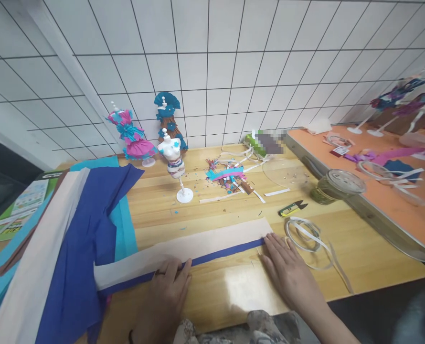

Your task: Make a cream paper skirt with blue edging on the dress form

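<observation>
A long pale pinkish strip [219, 237], paper or cloth, lies across the wooden table with a dark blue band along its near edge. My left hand [167, 291], with a ring on one finger, has its bent fingers closed on the blue edge; the fingertips are partly hidden. At the strip's right end, my right hand [287, 267] rests flat with fingers stretched out, their tips touching the corner. Yellow-and-black thread snips [292, 209] and a coil of narrow white ribbon [303, 234] lie beyond my right hand.
Blue, pale and turquoise sheets [79, 229] are heaped at left. A small white dress form [172, 155] stands behind the strip, with two dressed ones nearby. Colourful scraps [230, 177], a lidded jar [336, 186] and an orange-topped table [377, 177] are farther back and right.
</observation>
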Action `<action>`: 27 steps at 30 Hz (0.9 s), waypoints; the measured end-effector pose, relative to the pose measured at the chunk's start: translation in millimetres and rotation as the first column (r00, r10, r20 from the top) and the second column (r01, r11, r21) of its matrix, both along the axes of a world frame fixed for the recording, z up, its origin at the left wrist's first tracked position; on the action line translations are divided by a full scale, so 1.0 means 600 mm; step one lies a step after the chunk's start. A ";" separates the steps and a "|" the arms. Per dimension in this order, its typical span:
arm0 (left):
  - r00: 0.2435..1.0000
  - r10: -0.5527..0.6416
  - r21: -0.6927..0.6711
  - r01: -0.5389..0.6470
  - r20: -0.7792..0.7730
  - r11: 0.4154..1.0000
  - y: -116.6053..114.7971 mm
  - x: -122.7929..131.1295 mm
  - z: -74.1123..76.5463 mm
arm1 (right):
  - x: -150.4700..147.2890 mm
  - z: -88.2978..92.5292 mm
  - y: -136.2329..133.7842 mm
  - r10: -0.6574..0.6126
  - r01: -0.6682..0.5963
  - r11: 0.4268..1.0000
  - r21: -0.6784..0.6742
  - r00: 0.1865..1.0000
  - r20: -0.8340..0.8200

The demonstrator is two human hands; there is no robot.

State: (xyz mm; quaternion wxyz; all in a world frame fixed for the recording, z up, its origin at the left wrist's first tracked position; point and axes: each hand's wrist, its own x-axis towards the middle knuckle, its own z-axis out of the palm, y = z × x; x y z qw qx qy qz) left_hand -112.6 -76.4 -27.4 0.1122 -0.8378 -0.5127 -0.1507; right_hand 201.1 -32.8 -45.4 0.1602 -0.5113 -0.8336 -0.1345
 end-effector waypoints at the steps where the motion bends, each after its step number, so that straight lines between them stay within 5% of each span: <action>1: 1.000 -0.003 -0.001 0.003 -0.003 1.000 0.000 -0.001 -0.001 | -0.007 0.001 0.000 0.022 -0.022 1.000 -0.001 1.000 0.005; 12: 1.000 -0.011 -0.004 0.011 -0.020 1.000 -0.001 -0.005 -0.003 | -0.110 0.011 -0.023 0.335 -0.348 0.932 -0.104 0.934 -0.127; 22: 1.000 -0.008 -0.028 0.009 0.018 1.000 -0.001 -0.005 -0.004 | -0.010 -0.009 -0.004 0.049 -0.049 0.999 -0.019 0.999 0.013; 27: 0.999 -0.010 -0.004 0.010 0.043 1.000 0.000 -0.006 -0.008 | -0.026 -0.001 -0.008 0.083 -0.083 0.997 -0.009 0.996 0.033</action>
